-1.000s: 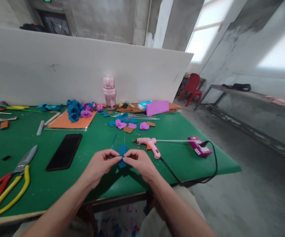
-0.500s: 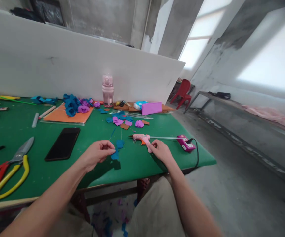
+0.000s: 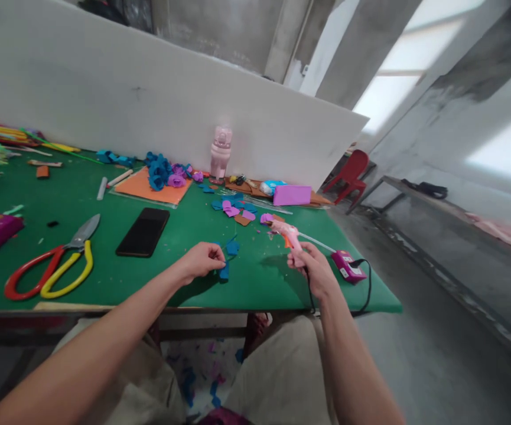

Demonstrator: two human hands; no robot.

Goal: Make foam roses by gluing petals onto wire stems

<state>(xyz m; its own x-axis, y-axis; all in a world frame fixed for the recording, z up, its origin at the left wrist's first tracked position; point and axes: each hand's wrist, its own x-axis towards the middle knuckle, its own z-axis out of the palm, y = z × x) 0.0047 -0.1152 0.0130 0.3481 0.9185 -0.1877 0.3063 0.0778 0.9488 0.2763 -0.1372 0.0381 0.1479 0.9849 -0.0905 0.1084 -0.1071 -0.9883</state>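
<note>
My right hand [image 3: 312, 268] is wrapped round the handle of a pink hot glue gun [image 3: 285, 230]. The gun is raised off the table, nozzle to the left, with a clear glue stick out of its back. To its left, my left hand [image 3: 202, 260] pinches a thin blue stem, its fingers hiding most of it. A blue cut-out piece [image 3: 224, 272] shows just under those fingertips; whether it is attached to the stem I cannot tell. Another blue piece [image 3: 233, 248] lies just beyond. Farther back are loose purple, blue and brown cut-outs [image 3: 245, 217].
Red-and-yellow-handled scissors [image 3: 78, 243] and a black phone [image 3: 143, 232] lie on the green table [image 3: 126, 283] at left. Blue and purple flowers [image 3: 160, 171] rest on an orange sheet [image 3: 136, 187]. A pink bottle [image 3: 220, 153] stands behind; a magenta box [image 3: 348, 267] with a black cable sits right.
My right hand has gripped the glue gun's handle and lifted it from the table. My left hand stays by the blue pieces. The view has swung left, bringing more of the table's left side in.
</note>
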